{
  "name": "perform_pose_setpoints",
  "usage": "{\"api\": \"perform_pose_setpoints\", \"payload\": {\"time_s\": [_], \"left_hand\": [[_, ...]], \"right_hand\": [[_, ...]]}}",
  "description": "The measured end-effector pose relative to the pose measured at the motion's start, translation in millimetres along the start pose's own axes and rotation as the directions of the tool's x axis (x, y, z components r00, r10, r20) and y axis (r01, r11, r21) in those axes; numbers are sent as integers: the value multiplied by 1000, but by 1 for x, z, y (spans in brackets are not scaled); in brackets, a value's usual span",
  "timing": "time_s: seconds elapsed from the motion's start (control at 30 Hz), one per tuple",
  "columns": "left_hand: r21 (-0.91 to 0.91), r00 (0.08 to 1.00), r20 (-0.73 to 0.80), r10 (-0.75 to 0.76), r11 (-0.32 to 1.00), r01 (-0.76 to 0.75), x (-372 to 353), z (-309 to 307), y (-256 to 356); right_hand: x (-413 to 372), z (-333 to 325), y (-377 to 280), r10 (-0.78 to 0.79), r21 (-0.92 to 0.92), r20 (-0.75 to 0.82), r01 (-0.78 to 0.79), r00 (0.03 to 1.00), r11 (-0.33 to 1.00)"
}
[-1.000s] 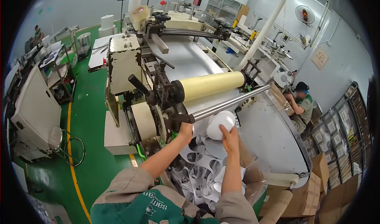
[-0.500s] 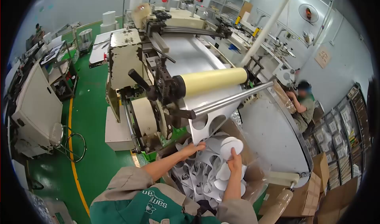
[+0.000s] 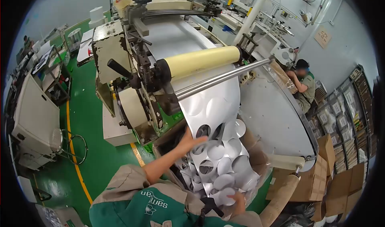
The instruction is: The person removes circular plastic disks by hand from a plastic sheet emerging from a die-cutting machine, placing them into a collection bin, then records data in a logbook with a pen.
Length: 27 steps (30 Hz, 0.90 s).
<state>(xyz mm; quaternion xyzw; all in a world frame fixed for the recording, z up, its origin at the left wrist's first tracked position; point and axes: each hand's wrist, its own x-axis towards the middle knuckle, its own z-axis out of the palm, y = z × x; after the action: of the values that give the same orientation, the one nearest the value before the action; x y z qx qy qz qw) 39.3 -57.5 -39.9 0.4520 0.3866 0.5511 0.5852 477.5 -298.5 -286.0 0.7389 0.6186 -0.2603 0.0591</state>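
Note:
A silvery-white sheet (image 3: 210, 94) with round cuts hangs from the machine down into a lined carton. My left hand (image 3: 189, 142) is at the sheet's left edge, thumb and fingers apart, its fingertips smeared by motion across the cut-out holes. Lower down, my right hand (image 3: 238, 203) is low over the carton, its fingers beside a round white disc (image 3: 223, 197); blur hides whether they grip it. Loose discs (image 3: 223, 181) and punched sheet waste lie heaped around both hands.
Above the carton (image 3: 256, 147) run a steel bar (image 3: 224, 78) and a yellow roller (image 3: 202, 62). A grey panel (image 3: 276, 119) stands on the right, with cardboard boxes (image 3: 309, 183) below it. Another person (image 3: 304, 82) sits at the right. A wire stool (image 3: 72, 145) is at left.
More sheet now hangs into the carton. My left hand shifted slightly left and up along its edge, fingers spreading. My right hand dropped lower, away from where it held white discs. The view shifted.

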Motion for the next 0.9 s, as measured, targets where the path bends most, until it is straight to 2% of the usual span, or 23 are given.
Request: {"api": "perform_pose_setpoints", "payload": {"time_s": [0.03,0.07,0.1,0.13,0.17,0.2,0.23,0.27,0.3,0.33,0.4,0.47,0.5,0.53,0.6,0.63,0.67,0.7,0.73,0.8,0.87,0.9], "left_hand": [[8,999,-27,-19,1000,19,10,-5,10],[18,998,-53,-34,999,35,19,-9,21],[-112,996,-72,-45,993,37,29,-11,29],[-194,994,-106,-23,981,2,35,-11,35],[-190,983,-170,-69,981,36,46,-18,18],[-189,965,-237,-112,980,68,54,-22,13],[-233,968,-226,-108,971,54,54,-22,7],[-277,971,-218,-99,960,35,51,-18,12],[-251,982,-181,-61,968,14,51,-21,5],[-245,977,-212,-19,969,-34,48,-17,12],[-224,990,-134,-38,975,7,51,-26,4],[-89,995,-91,-46,995,37,56,-38,-15],[-85,999,-35,-30,996,27,53,-41,-12],[-68,995,64,-83,994,87,45,-37,9],[-27,970,213,-115,992,123,33,-34,29],[-34,974,180,-139,989,147,36,-39,20],[-83,986,66,-154,984,159,38,-39,27],[-130,984,-47,-175,977,167,43,-38,39],[-174,968,-154,-198,970,171,48,-37,48],[-230,990,-119,-74,972,44,73,-50,28],[-178,962,-271,-16,983,-34,82,-44,28],[-197,969,-243,-54,980,6,80,-43,31]], "right_hand": [[23,-29,-3,252,-121,107,-239,962,963],[14,-86,-51,210,-101,-9,-210,978,973],[4,-148,-104,165,-88,-125,-176,978,980],[12,-188,-132,117,-2,-271,-122,955,993],[0,-242,-195,-74,306,-473,243,878,921],[-2,-279,-244,-52,447,-490,302,870,842],[10,-291,-274,-72,624,-519,435,852,649],[20,-305,-307,-167,717,-488,502,857,483],[35,-310,-336,-202,728,-486,522,850,445],[53,-309,-362,-236,741,-481,535,844,404],[84,-310,-405,-400,772,-425,556,812,308],[110,-297,-428,-418,810,-407,532,812,246],[119,-288,-426,-412,846,-399,502,819,181],[104,-285,-430,-406,887,-441,456,800,-65],[102,-254,-400,-330,909,-374,271,867,-317],[101,-234,-379,-288,895,-303,167,908,-414],[106,-211,-354,-254,858,-224,67,941,-510],[123,-178,-316,-135,791,-70,-28,988,-611],[137,-157,-288,-32,694,102,-94,994,-714],[119,-164,-275,55,771,-182,177,982,-612],[89,-221,-319,-52,839,-429,377,902,-392],[88,-241,-335,-128,834,-532,491,837,-253]]}}
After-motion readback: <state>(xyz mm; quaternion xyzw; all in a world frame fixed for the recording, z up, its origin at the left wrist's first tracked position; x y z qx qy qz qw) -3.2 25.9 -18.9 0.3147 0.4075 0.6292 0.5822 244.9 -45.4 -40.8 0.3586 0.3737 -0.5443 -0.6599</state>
